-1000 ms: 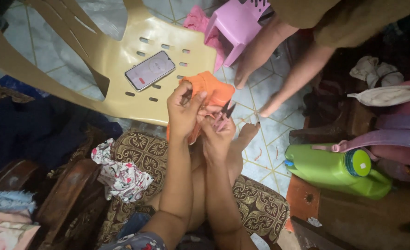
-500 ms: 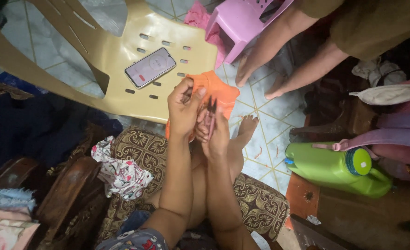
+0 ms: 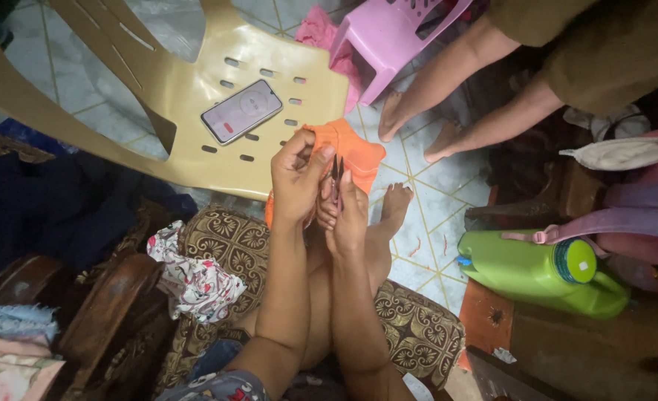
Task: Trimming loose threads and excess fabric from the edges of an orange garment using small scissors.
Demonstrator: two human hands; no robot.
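My left hand (image 3: pixel 295 182) pinches an orange cloth (image 3: pixel 355 148) that hangs over the front edge of a beige plastic chair (image 3: pixel 195 82). Right beside it, my right hand (image 3: pixel 347 215) grips a small dark pair of snips (image 3: pixel 336 169), pointing up and touching the cloth between my fingers. Both hands are pressed close together above my bare knee and foot (image 3: pixel 394 208). How the blades stand is too small to make out.
A phone (image 3: pixel 241 111) lies on the chair seat. Another person's bare legs (image 3: pixel 448 96) stand at the upper right by a pink plastic stool (image 3: pixel 388 37). A green jug (image 3: pixel 537 271) lies on the tiled floor at the right. A floral cloth (image 3: pixel 195 278) rests on the patterned cushion (image 3: pixel 225 238).
My hands have drawn closer together, and the snips now stand upright against the cloth. The other person's feet have shifted slightly.
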